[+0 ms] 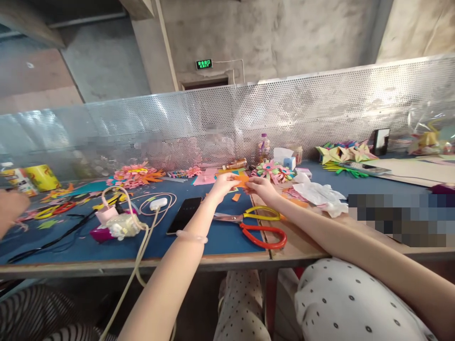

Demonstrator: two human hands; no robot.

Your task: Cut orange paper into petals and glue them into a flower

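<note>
While both arms reach out over the blue table [220, 241], the left hand [223, 185] and right hand [261, 187] meet at frame centre, fingertips of both pinched on 1 small orange paper [241, 180]. Paper sits between the 2 hands, held just above the tabletop; its exact fold is too small to tell. Left wrist carries a pale bracelet [192, 236].

Just below the hands: 2 pairs of scissors, yellow scissors [261, 213] above, red scissors [265, 235] below, lying flat, touching or nearly so. Small orange scrap [236, 197] lies on the table under the hands.

Left of the left forearm: black phone [185, 214], face up. Further left, a white charger [158, 204] with looped cable, then a pink and white clutter pile [117, 222].

Right of the right hand: crumpled white paper [320, 195]. Behind the hands: paper flowers [275, 171], a bottle [263, 147], pink sheets [204, 179]. Centre left: pink and orange paper flower [135, 175]. Upper right: folded paper stars [343, 152].

Far left edge: another person's hand [10, 208], well apart from the work. Yellow can [41, 177] at left. Perforated metal screen [320, 109] runs along the table's back edge.
</note>
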